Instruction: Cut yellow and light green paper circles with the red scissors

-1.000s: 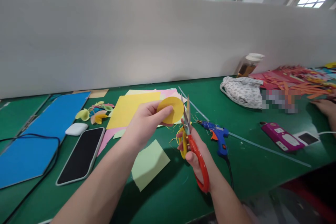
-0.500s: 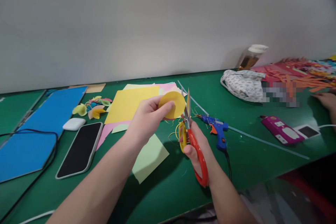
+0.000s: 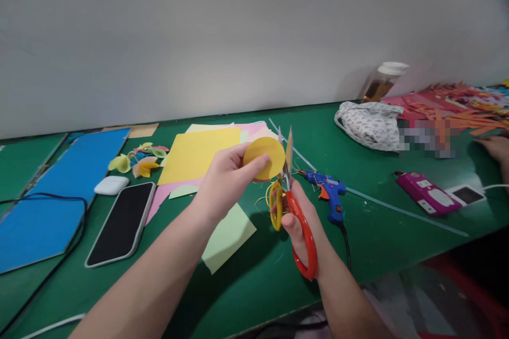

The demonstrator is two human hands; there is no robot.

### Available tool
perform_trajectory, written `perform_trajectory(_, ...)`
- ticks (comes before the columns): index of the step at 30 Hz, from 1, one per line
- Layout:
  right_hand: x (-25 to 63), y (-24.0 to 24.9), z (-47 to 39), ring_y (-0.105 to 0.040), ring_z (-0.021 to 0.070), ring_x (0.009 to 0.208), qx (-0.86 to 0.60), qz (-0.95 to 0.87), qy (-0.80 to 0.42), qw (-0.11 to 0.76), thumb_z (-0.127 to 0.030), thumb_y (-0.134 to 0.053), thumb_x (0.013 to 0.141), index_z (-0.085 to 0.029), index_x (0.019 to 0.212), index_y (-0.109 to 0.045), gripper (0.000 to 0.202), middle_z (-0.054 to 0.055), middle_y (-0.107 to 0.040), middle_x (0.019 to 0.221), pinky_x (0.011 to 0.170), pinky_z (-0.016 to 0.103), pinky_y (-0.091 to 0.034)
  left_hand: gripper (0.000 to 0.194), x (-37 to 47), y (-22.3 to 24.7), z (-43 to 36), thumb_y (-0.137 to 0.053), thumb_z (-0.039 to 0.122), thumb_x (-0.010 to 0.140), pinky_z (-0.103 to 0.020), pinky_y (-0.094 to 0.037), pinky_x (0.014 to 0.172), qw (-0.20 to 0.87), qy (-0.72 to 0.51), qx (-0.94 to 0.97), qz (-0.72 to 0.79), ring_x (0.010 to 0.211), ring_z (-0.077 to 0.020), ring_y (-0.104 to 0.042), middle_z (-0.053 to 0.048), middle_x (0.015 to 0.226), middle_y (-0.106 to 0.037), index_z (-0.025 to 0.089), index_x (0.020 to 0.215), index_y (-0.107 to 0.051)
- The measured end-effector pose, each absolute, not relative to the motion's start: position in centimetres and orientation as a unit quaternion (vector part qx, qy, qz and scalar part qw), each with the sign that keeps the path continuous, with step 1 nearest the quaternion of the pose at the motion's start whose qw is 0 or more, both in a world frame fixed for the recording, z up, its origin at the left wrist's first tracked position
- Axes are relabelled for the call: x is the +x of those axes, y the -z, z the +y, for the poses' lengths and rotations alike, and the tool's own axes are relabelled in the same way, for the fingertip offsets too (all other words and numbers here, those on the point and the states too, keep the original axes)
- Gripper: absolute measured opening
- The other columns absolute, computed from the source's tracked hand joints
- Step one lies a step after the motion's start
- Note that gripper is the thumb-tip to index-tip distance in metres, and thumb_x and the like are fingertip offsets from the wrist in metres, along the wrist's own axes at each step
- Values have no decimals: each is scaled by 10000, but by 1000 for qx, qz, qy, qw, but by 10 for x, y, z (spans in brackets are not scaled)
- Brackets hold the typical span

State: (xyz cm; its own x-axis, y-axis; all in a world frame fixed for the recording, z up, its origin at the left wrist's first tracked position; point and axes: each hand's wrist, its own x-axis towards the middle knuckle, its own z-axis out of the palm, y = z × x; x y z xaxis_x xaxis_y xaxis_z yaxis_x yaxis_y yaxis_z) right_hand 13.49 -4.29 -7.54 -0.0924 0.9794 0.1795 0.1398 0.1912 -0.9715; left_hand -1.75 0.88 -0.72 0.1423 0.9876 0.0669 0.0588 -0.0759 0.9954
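Between thumb and fingers my left hand (image 3: 228, 177) pinches a round yellow paper disc (image 3: 270, 154), held up above the table. My right hand (image 3: 304, 222) grips scissors (image 3: 304, 243) with one red and one yellow handle loop. Their blades point up and away, slightly parted, right beside the disc's right edge. Whether the blades touch the paper I cannot tell. Thin yellow paper trimmings (image 3: 262, 201) lie under the hands. Behind them are a yellow paper sheet (image 3: 199, 153) and, nearer me, a pale green sheet (image 3: 228, 238).
A blue glue gun (image 3: 328, 190) lies right of the scissors, near a clear glue stick (image 3: 405, 212). Leftward are a phone (image 3: 121, 225), a white case (image 3: 111, 185), paper petals (image 3: 143, 161) and a blue board (image 3: 71, 180). Another person's hand (image 3: 495, 145) rests at far right.
The disc and both hands have shifted slightly right in the picture. The scissor blades sit a little more tilted to the right. My hold on the disc and the scissors is unchanged.
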Motion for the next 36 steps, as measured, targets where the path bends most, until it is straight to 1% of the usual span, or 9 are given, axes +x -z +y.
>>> perform_trajectory(6, 135, 74, -44, -596, 211, 703, -463, -600, -434, 487, -892, -428, 702, -223, 1342, -468, 927, 85, -561, 973, 674, 365, -535, 246, -17, 6, 7, -700, 402, 791, -257, -571, 674, 482, -456, 580, 474, 771, -166, -670, -22, 836, -721, 179, 888, -731)
perform_trajectory(13, 135, 74, -44, -604, 220, 727, -468, -598, -431, 487, -901, -423, 693, -201, 1337, -479, 953, 85, -559, 971, 685, 367, -523, 223, -16, 4, 7, -708, 397, 792, -223, -551, 665, 496, -458, 570, 469, 730, -133, -651, -3, 814, -713, 186, 863, -727)
perform_trajectory(18, 135, 75, -44, -607, 234, 733, -474, -593, -430, 489, -903, -429, 688, -197, 1343, -485, 965, 97, -575, 973, 675, 385, -538, 192, -16, 3, 7, -710, 374, 796, -206, -550, 657, 499, -461, 565, 468, 714, -118, -646, 10, 788, -706, 187, 838, -726)
perform_trajectory(23, 135, 75, -44, -606, 232, 754, -476, -603, -418, 485, -891, -422, 706, -210, 1319, -511, 921, 95, -588, 973, 695, 366, -556, 214, -17, 3, 7, -709, 379, 793, -219, -562, 659, 493, -458, 570, 472, 738, -135, -655, -1, 821, -716, 187, 882, -737)
perform_trajectory(27, 136, 76, -44, -599, 212, 717, -472, -606, -419, 483, -885, -418, 716, -214, 1346, -510, 924, 86, -582, 956, 669, 349, -547, 218, -17, 1, 6, -711, 379, 789, -217, -563, 659, 488, -457, 573, 474, 739, -134, -657, -2, 825, -719, 194, 901, -742)
perform_trajectory(31, 137, 79, -44, -596, 195, 661, -473, -613, -411, 480, -876, -414, 732, -217, 1375, -495, 924, 69, -574, 912, 625, 335, -534, 245, -18, -1, 7, -691, 384, 796, -234, -566, 645, 468, -451, 584, 487, 733, -147, -660, -16, 829, -719, 179, 920, -741)
perform_trajectory(36, 136, 79, -44, -581, 197, 670, -472, -621, -399, 482, -878, -392, 738, -213, 1360, -511, 918, 66, -569, 897, 614, 326, -522, 259, -20, -1, 8, -692, 381, 793, -235, -571, 641, 464, -452, 588, 485, 734, -150, -660, -20, 837, -725, 171, 937, -739)
